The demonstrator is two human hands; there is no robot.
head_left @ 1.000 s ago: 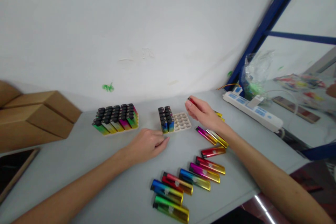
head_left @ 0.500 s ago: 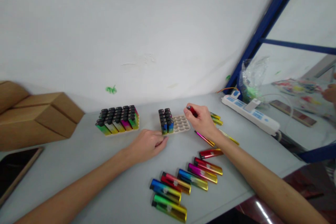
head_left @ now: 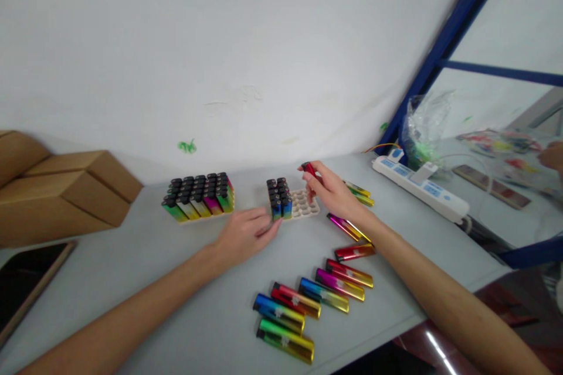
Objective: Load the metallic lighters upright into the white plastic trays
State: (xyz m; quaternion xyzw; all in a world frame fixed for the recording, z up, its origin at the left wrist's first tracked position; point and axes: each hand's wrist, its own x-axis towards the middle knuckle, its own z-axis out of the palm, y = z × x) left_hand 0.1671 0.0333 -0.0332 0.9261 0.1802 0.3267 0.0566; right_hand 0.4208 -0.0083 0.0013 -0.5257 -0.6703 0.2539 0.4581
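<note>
Mid-load: right hand [head_left: 334, 193] pinching a red lighter [head_left: 309, 169] over the half-filled tray [head_left: 303, 205], left hand [head_left: 244, 234] loosely open, steadying its near edge on the counter [head_left: 176, 281]. Probably needs lining up with an empty slot.

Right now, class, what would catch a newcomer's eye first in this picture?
The rainbow-coloured lighters lying loose on the near grey table stand out most. Behind them, a full tray of lighters stands upright beside a partly filled tray. The right hand holds a red lighter above that tray, and the left hand rests at its near edge.
</note>
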